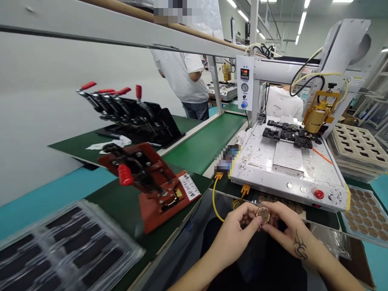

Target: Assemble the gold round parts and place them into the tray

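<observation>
A small round watch case (263, 215) with a shiny gold rim and brownish face is held upright in front of my body, near the machine's front edge. My left hand (235, 234) pinches its left side, thumb across the lower face. From the right, my right hand (286, 226) grips the same watch case between thumb and bent fingers. Fine markings show on its face but are too small to read. Just behind my hands, several brown discs (298, 208) lie in a row, partly hidden by my fingers.
A white bench machine (257, 169) with black fixtures (287, 133) and a gold head (317, 117) stands ahead. Left are a red toggle clamp jig (160, 194), black clamps (136, 117) and a plastic tray (60, 250). Right are a disc sheet (365, 214) and stacked trays (357, 141). Two people stand beyond.
</observation>
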A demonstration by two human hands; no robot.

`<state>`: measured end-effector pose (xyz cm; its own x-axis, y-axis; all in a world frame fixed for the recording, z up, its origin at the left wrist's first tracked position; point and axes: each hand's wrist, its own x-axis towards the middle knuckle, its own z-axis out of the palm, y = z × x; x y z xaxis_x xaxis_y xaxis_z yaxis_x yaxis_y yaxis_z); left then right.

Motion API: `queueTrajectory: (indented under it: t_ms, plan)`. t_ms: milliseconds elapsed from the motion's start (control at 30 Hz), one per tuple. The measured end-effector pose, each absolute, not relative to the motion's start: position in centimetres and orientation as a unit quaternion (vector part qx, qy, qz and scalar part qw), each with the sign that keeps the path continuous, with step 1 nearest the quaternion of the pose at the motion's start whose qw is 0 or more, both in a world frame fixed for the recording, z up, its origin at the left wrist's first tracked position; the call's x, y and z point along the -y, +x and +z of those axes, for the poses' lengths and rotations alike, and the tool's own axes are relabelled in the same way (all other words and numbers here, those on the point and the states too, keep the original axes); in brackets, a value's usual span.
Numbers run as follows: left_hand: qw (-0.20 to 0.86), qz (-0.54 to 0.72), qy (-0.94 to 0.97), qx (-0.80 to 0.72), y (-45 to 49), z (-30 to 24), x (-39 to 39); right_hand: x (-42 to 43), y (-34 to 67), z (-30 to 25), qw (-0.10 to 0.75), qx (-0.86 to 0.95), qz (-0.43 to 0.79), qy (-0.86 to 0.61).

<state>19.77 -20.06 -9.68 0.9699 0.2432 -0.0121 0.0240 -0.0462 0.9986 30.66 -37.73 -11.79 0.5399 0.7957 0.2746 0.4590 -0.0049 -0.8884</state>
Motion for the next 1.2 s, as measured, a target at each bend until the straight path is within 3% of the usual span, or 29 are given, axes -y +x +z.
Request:
queueTrajectory:
  t_ms: [67,167,267,433,567,700,900,967,1067,1200]
  plan:
    - [0.658,0.091,0.741,-0.102,19.4,-9.2,19.9,37.5,31.3,-11.1,0.47,0.538,0.111,-0.691]
    - [0.617,0.096,0.775,-0.099,18.4,-7.9,19.4,36.5,31.8,-10.4,0.436,0.597,0.053,-0.671]
    - [0.536,0.147,0.827,-0.079,16.8,-5.1,17.1,35.1,32.0,-10.2,0.447,0.613,0.019,-0.651]
    - [0.233,0.409,0.882,-0.026,13.3,0.1,8.2,33.1,32.2,-10.1,0.5,0.588,0.009,-0.636]
    - [0.113,0.406,0.907,0.008,12.3,0.7,2.5,31.8,31.7,-10.0,0.545,0.539,0.032,-0.641]
    - [0.136,0.405,0.904,-0.018,13.3,1.6,1.7,29.8,31.6,-10.1,0.537,0.552,0.064,-0.635]
    - [0.276,0.502,0.807,-0.146,13.5,7.9,-2.9,24.0,31.7,-10.7,0.533,0.569,0.063,-0.623]
    - [0.257,0.488,0.802,-0.228,11.9,7.9,-5.6,22.2,31.6,-11.4,0.516,0.586,0.066,-0.621]
    - [0.24,0.396,0.816,-0.345,8.5,4.2,-7.5,20.0,31.5,-12.8,0.492,0.612,0.084,-0.613]
    - [0.321,0.184,0.863,-0.343,6.6,-4.5,-5.3,16.5,31.5,-14.5,0.488,0.628,0.116,-0.595]
